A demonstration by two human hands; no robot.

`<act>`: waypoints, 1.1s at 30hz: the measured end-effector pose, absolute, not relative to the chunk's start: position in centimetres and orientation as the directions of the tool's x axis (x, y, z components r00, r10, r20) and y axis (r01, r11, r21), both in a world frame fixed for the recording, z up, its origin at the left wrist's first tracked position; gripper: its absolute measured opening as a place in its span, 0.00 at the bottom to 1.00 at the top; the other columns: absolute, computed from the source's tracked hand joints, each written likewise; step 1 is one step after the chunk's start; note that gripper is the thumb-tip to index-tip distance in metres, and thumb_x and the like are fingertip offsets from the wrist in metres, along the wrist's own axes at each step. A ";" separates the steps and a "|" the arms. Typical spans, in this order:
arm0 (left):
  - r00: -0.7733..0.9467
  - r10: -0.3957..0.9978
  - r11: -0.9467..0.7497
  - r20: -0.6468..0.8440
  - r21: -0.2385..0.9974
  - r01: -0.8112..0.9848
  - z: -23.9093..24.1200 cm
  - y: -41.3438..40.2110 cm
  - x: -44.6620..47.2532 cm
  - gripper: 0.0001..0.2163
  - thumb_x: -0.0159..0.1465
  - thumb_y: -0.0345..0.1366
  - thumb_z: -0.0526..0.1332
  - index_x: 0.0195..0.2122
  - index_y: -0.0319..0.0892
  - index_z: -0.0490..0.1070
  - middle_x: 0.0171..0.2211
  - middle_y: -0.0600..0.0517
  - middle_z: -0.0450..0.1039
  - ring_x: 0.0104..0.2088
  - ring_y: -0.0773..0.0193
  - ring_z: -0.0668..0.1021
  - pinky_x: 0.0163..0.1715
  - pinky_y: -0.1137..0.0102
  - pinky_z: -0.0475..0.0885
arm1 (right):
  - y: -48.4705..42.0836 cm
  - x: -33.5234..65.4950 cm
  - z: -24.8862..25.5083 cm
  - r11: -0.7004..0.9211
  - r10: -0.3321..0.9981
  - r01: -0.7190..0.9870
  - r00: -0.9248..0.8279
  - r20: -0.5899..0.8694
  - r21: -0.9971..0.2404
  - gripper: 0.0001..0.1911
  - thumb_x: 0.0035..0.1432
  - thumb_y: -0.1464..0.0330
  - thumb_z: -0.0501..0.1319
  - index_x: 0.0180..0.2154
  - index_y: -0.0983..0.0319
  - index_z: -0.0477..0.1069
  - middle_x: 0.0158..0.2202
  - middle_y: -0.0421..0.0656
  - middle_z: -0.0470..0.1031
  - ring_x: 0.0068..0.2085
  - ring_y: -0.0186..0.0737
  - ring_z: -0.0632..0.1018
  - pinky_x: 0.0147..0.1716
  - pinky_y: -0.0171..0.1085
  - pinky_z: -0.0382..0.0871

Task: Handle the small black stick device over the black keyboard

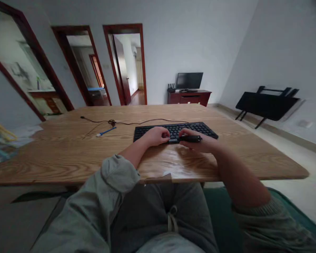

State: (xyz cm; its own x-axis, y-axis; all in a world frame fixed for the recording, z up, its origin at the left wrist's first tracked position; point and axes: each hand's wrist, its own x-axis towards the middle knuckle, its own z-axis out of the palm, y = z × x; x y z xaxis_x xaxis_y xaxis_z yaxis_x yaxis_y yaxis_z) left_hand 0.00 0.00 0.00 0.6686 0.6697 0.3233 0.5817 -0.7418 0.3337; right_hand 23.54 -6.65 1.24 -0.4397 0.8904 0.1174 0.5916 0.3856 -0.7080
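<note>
A black keyboard (195, 128) lies on the wooden table (68, 154) in front of me. My left hand (158, 136) rests on its near edge with the fingers curled down onto the keys. My right hand (197, 142) is closed around a small dark bar-shaped object (191, 138), held level against the keyboard's front row. I cannot make out what that object is. The keyboard's black cable (137, 123) runs left across the table.
A blue pen-like item (106, 132) lies left of the keyboard. Papers and yellow-and-teal things (0, 140) sit at the table's left end. A folded black table (265, 103) leans on the right wall. A TV on a cabinet (189, 88) and open doorways stand behind.
</note>
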 end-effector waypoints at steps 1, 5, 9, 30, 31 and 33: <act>0.666 0.673 -0.739 0.322 0.334 0.585 0.0 0.0 0.0 0.10 0.60 0.39 0.61 0.37 0.41 0.78 0.33 0.52 0.77 0.32 0.65 0.75 0.33 0.73 0.66 | -6.4 23.8 1.2 0.364 0.899 0.584 -0.425 0.108 -0.726 0.15 0.56 0.59 0.62 0.43 0.58 0.67 0.26 0.37 0.71 0.24 0.32 0.72 0.20 0.30 0.62; 0.653 0.688 -0.726 0.317 0.336 0.600 0.1 -0.3 0.1 0.12 0.60 0.39 0.61 0.41 0.42 0.77 0.31 0.53 0.76 0.30 0.66 0.74 0.30 0.73 0.65 | -5.4 24.7 1.1 0.305 0.919 0.563 -0.386 0.083 -0.768 0.17 0.54 0.59 0.64 0.44 0.58 0.67 0.26 0.38 0.73 0.23 0.34 0.73 0.19 0.30 0.61; 0.643 0.697 -0.717 0.318 0.325 0.617 0.3 -0.9 0.6 0.14 0.60 0.40 0.62 0.46 0.45 0.76 0.31 0.54 0.76 0.30 0.66 0.75 0.30 0.73 0.65 | -5.2 24.5 1.3 0.294 0.923 0.569 -0.379 0.073 -0.768 0.18 0.53 0.60 0.64 0.44 0.58 0.68 0.25 0.37 0.72 0.23 0.34 0.74 0.19 0.30 0.62; 0.609 0.712 -0.696 0.350 0.239 0.677 -0.2 -0.4 1.7 0.10 0.60 0.42 0.63 0.41 0.46 0.74 0.32 0.54 0.76 0.31 0.64 0.75 0.30 0.72 0.64 | -5.1 21.3 0.5 0.289 0.957 0.472 -0.174 0.233 -0.833 0.13 0.56 0.68 0.55 0.43 0.63 0.70 0.24 0.38 0.68 0.22 0.33 0.70 0.19 0.31 0.62; 0.607 0.715 -0.694 0.347 0.244 0.678 -0.2 -0.4 1.7 0.10 0.60 0.42 0.63 0.41 0.46 0.74 0.32 0.54 0.76 0.32 0.64 0.75 0.30 0.72 0.65 | -5.0 21.3 0.5 0.282 0.959 0.467 -0.172 0.226 -0.838 0.13 0.55 0.69 0.55 0.42 0.63 0.71 0.24 0.38 0.68 0.22 0.33 0.70 0.19 0.31 0.61; 0.603 0.717 -0.692 0.350 0.253 0.676 -0.3 -0.2 1.8 0.11 0.59 0.43 0.64 0.41 0.46 0.74 0.32 0.54 0.76 0.32 0.64 0.75 0.30 0.71 0.65 | -4.6 21.3 0.6 0.245 0.968 0.449 -0.159 0.194 -0.859 0.13 0.53 0.69 0.54 0.40 0.62 0.72 0.24 0.38 0.68 0.23 0.34 0.70 0.19 0.31 0.60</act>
State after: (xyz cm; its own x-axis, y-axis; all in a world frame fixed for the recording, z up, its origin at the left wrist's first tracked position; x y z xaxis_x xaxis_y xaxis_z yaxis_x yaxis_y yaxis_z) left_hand 1.81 -0.19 -0.25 0.6031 0.7169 0.3498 0.6759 -0.6922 0.2532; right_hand 21.33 -4.58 0.65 -0.1590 0.9681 0.1935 0.4487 0.2455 -0.8593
